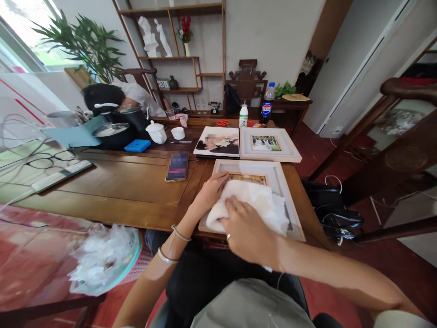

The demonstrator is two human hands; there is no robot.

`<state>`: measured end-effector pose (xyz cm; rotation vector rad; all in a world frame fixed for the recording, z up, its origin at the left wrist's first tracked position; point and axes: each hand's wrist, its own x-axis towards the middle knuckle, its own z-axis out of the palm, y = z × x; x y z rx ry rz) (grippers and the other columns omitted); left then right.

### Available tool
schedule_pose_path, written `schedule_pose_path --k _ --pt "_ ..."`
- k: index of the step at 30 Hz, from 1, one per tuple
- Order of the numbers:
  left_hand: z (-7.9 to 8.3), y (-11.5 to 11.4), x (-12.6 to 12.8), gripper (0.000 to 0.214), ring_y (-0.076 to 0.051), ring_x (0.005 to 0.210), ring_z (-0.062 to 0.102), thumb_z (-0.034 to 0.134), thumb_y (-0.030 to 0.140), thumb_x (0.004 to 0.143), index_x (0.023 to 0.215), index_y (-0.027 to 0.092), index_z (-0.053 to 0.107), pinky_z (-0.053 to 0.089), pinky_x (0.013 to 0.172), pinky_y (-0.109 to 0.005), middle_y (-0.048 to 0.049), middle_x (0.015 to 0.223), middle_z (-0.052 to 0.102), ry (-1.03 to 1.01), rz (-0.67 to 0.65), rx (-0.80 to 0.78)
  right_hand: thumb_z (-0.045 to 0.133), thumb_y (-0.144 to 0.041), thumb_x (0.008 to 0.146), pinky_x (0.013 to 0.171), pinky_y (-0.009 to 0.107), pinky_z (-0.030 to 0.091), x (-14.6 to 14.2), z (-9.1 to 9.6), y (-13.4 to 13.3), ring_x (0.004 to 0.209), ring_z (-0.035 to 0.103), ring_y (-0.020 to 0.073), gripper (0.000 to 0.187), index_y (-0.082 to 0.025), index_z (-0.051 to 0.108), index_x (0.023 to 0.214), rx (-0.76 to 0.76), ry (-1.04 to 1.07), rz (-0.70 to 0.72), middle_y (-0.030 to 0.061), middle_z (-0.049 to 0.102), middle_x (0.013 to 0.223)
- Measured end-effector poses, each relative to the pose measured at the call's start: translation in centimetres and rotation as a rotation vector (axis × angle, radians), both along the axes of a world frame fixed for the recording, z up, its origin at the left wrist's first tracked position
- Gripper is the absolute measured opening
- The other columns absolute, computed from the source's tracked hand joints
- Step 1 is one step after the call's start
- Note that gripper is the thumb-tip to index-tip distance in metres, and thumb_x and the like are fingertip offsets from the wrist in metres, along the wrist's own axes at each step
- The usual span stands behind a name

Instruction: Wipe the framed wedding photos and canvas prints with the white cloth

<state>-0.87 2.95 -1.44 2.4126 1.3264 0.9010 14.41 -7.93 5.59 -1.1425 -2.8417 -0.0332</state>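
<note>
A white-framed picture (pixel 284 182) lies flat on the wooden table (pixel 129 182) right in front of me. A white cloth (pixel 259 202) is spread over most of its glass. My right hand (pixel 247 230), a ring on one finger, presses flat on the near part of the cloth with fingers stretched out. My left hand (pixel 211 191), bracelets at the wrist, rests with fingers extended on the frame's left side, touching the cloth's edge.
Beyond lie a second white frame (pixel 271 144), a photo print (pixel 218 142) and a phone (pixel 177 166). A Pepsi bottle (pixel 267 105), white bottle (pixel 243 115), teapot (pixel 157 132), cup (pixel 178 133) and pots (pixel 116 132) stand further back. A person (pixel 136 98) bends behind the pots. A bag-filled basket (pixel 105 259) sits lower left.
</note>
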Motion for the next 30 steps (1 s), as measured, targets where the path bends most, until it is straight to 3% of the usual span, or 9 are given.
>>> schedule_pose_path --k 3,6,9,13,16,20,26,30 --pt "-0.1 0.1 -0.1 0.039 -0.021 0.125 0.048 0.035 0.015 0.093 0.126 0.014 0.054 0.04 0.106 -0.04 -0.0116 0.133 0.054 0.004 -0.013 0.005 0.046 -0.019 0.081 0.097 0.052 0.036 -1.0 -0.3 -1.6 0.126 0.04 0.0397 0.032 -0.011 0.069 0.102 0.037 0.004 -0.001 0.0247 0.048 0.134" --pt "0.2 -0.3 0.0 0.039 -0.021 0.126 0.047 0.035 0.016 0.093 0.128 0.016 0.053 0.04 0.106 -0.042 -0.0106 0.135 0.052 0.014 -0.004 0.008 0.047 -0.017 0.081 0.104 0.052 0.029 0.0 -0.8 -1.6 0.131 0.034 0.0364 0.033 -0.012 0.07 0.104 -0.007 -0.018 -0.024 0.0209 0.043 0.14" --pt "0.3 -0.6 0.1 0.039 -0.021 0.127 0.046 0.036 0.019 0.094 0.129 0.015 0.052 0.04 0.105 -0.042 -0.011 0.136 0.051 0.031 -0.002 0.003 0.048 -0.012 0.076 0.107 0.052 0.026 3.2 -0.8 -1.9 0.133 0.032 0.0346 0.034 -0.012 0.071 0.101 -0.064 -0.023 -0.08 0.0187 0.039 0.143" --pt "0.1 -0.5 0.0 0.039 -0.022 0.127 0.045 0.036 0.022 0.094 0.13 0.017 0.05 0.04 0.105 -0.042 -0.0095 0.137 0.05 0.04 -0.005 -0.001 0.047 -0.006 0.066 0.11 0.05 0.026 8.8 0.0 -2.7 0.134 0.031 0.0305 0.037 -0.013 0.071 0.093 -0.023 0.013 -0.174 0.0148 0.04 0.143" --pt "-0.1 -0.4 -0.1 0.039 -0.022 0.128 0.044 0.035 0.022 0.094 0.13 0.017 0.05 0.039 0.106 -0.042 -0.0095 0.138 0.049 0.061 0.002 0.002 0.042 -0.003 0.062 0.112 0.047 0.026 12.0 0.9 -2.4 0.133 0.034 0.0252 0.038 -0.017 0.071 0.081 -0.072 0.012 -0.192 0.0077 0.044 0.142" --pt "0.0 -0.4 0.0 0.039 -0.022 0.13 0.042 0.035 0.021 0.094 0.129 0.016 0.05 0.039 0.106 -0.042 -0.0105 0.138 0.049 0.091 -0.014 0.019 0.04 -0.004 0.064 0.112 0.05 0.026 13.7 1.3 0.7 0.135 0.031 0.0244 0.042 -0.021 0.071 0.087 -0.097 0.027 -0.198 0.0015 0.042 0.143" --pt "0.2 -0.5 0.0 0.038 -0.022 0.128 0.045 0.035 0.022 0.094 0.128 0.017 0.052 0.04 0.105 -0.043 -0.011 0.136 0.051 0.073 -0.009 0.018 0.045 -0.006 0.073 0.11 0.052 0.023 12.7 0.0 8.5 0.138 0.024 0.0273 0.045 -0.016 0.064 0.113 0.025 0.023 -0.272 0.0114 0.038 0.145" --pt "0.2 -0.6 0.1 0.038 -0.022 0.127 0.045 0.036 0.021 0.094 0.128 0.018 0.051 0.041 0.104 -0.042 -0.0112 0.136 0.051 0.06 -0.002 0.022 0.048 -0.008 0.076 0.109 0.053 0.023 11.7 -0.7 10.2 0.137 0.026 0.0307 0.043 -0.012 0.062 0.116 0.117 0.021 -0.312 0.0159 0.039 0.144"
